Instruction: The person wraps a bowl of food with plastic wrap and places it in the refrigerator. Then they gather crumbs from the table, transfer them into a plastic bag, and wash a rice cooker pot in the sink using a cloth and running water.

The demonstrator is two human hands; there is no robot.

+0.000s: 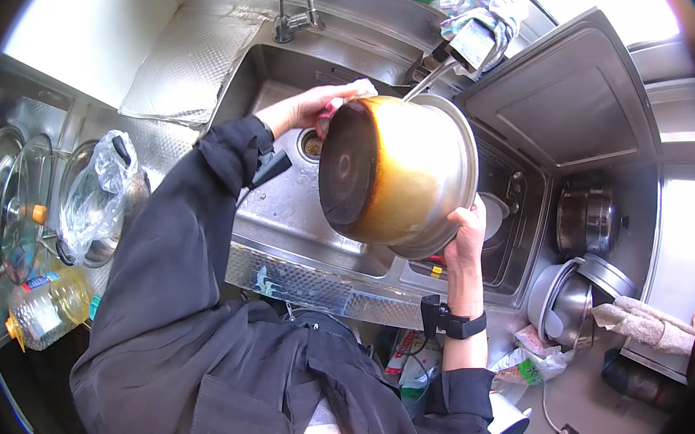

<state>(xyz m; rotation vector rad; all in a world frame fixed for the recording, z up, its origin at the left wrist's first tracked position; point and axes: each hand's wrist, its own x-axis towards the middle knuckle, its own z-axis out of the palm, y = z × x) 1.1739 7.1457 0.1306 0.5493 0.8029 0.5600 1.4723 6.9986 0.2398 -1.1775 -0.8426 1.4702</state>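
Observation:
A large metal pot (415, 173), tilted on its side above the sink, shows a blackened base and yellow-brown scorched wall. My right hand (468, 229) grips its rim at the lower right. At the upper left of the base, my left hand (314, 107) holds a pink and white cloth (330, 113) against the pot. Under the pot lies the stainless steel sink basin (280, 212), its drain (311, 145) visible below my left wrist. The pot hides part of the basin, and the pot's inside cannot be seen.
A faucet (298, 22) stands behind the sink. To the right are a raised metal cover (576, 106), a second basin with a dish, a steel pot (586, 220) and stacked bowls. Pot lids, a plastic bag (102, 188) and an oil bottle (49, 310) are at the left.

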